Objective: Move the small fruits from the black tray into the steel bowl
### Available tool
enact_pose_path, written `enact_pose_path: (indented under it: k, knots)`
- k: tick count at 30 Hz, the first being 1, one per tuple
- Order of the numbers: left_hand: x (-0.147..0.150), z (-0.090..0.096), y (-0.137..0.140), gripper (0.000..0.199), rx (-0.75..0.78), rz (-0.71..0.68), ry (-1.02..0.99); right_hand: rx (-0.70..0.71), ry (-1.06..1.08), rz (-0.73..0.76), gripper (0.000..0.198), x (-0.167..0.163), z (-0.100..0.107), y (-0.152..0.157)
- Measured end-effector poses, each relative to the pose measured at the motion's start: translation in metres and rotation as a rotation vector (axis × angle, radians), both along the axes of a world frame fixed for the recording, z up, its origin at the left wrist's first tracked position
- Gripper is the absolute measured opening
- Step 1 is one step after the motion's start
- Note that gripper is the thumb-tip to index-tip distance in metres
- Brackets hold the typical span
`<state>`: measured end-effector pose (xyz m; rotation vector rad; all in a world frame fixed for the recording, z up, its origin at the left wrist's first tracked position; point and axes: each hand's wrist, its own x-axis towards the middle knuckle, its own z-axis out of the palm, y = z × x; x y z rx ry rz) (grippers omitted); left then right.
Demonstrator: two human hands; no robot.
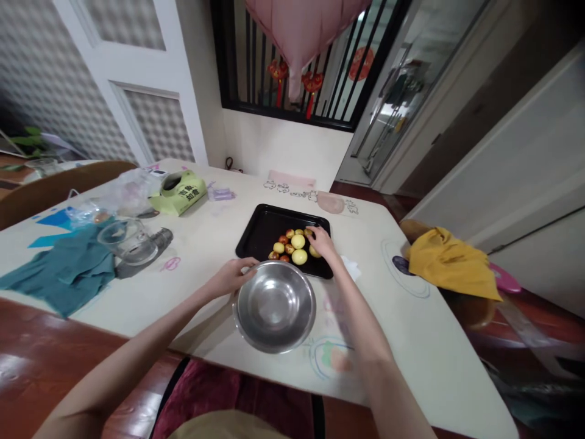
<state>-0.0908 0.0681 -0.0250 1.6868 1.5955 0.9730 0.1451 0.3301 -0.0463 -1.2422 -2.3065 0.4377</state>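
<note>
A shiny metal bowl [274, 305], its inside bare, is at the front of the table. My left hand [233, 275] is closed on the bowl's far left rim, thumb and fingers at the edge. Behind the bowl lies a black tray [256, 222] that holds a cluster of small round fruits. Some are larger and yellow, like this yellow fruit [299, 256]; others are small and reddish brown, like jujubes [289, 249]. Over the tray's right side, my right hand [321, 239] has its fingers curled down on a small fruit [308, 232] at the cluster's edge, partly hidden by the fingertips.
To the left are a clear glass bowl [130, 244], a teal cloth [68, 268], a green carton [180, 192] and plastic bags [132, 189]. White paper [351, 268] lies right of the tray. A yellow cloth [450, 259] hangs over a chair at the right. A pink balloon [304, 27] hangs above.
</note>
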Motion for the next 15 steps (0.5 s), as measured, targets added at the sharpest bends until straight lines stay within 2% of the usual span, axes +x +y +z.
enact_pose_path:
  k: [3, 5, 9, 12, 15]
  knots:
    - [0.005, 0.005, 0.014, 0.029, 0.151, 0.157, 0.21, -0.018, -0.013, -0.029, 0.032, -0.008, 0.0, 0.006]
    - [0.011, 0.005, 0.026, 0.026, 0.285, 0.211, 0.232, -0.016, -0.011, -0.039, 0.03, -0.008, 0.001, 0.008]
    - [0.027, 0.006, 0.052, 0.023, 0.473, 0.13, 0.161, -0.01, -0.004, -0.03, 0.023, -0.005, 0.002, 0.006]
    - [0.031, 0.006, 0.063, 0.023, 0.511, 0.066, 0.088, -0.014, 0.011, -0.017, 0.019, -0.005, 0.003, 0.006]
    - [0.025, 0.0, 0.062, 0.023, 0.513, 0.082, -0.045, -0.012, 0.052, -0.006, 0.018, -0.002, 0.009, 0.004]
